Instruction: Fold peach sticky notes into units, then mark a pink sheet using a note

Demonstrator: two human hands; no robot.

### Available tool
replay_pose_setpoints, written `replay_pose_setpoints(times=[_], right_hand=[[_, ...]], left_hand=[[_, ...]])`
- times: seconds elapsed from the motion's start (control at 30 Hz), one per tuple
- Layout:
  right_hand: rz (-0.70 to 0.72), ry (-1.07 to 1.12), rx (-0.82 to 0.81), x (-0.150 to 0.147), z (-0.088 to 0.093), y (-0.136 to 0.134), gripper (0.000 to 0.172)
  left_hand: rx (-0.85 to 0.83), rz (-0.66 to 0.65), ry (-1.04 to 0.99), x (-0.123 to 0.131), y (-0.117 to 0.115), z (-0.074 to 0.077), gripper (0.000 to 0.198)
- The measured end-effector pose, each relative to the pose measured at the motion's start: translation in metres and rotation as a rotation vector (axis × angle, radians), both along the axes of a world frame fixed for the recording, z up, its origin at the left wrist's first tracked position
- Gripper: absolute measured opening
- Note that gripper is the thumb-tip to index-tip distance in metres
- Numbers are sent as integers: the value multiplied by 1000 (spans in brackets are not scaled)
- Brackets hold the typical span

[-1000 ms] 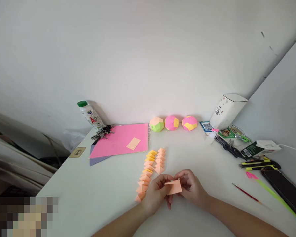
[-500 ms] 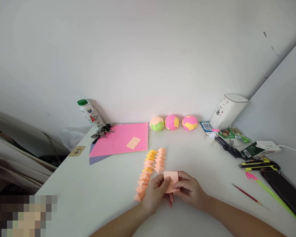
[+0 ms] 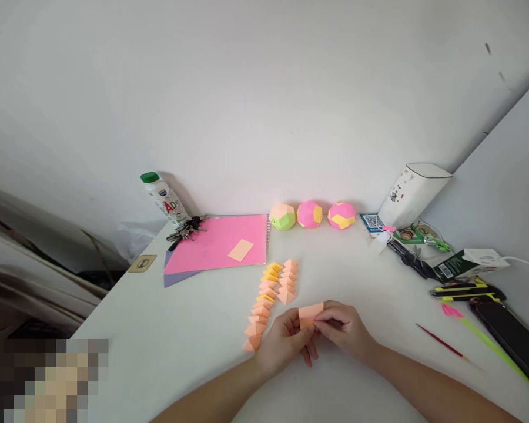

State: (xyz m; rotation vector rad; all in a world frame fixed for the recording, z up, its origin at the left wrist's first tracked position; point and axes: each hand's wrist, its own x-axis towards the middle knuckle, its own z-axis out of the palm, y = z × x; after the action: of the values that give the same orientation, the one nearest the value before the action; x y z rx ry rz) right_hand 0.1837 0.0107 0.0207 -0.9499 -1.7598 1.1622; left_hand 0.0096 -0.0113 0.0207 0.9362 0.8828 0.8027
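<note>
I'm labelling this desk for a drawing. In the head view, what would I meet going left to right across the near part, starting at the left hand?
Left hand → peach paper → right hand → red stick → long black object. Left out for overlap: green strip.

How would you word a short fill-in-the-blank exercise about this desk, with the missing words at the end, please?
1. The left hand and the ____ hand hold a peach paper piece.
2. A small pale rectangle lies on a larger ____ sheet.
3. The white bottle has a ____ cap.
4. The many-sided balls in front of the wall number ____.

Missing words: right; pink; green; three.
</note>
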Motion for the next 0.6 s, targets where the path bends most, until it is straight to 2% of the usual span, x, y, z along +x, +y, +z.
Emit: replay_pose_setpoints(times=[0.43,0.6], right_hand=[[4,47,-56,0,-1,-3,17],[-4,88,-210,0,-9,-4,19]], left_hand=[[-15,-6,19,2,1,-5,37],[-19,-9,-3,3,1,-4,38]])
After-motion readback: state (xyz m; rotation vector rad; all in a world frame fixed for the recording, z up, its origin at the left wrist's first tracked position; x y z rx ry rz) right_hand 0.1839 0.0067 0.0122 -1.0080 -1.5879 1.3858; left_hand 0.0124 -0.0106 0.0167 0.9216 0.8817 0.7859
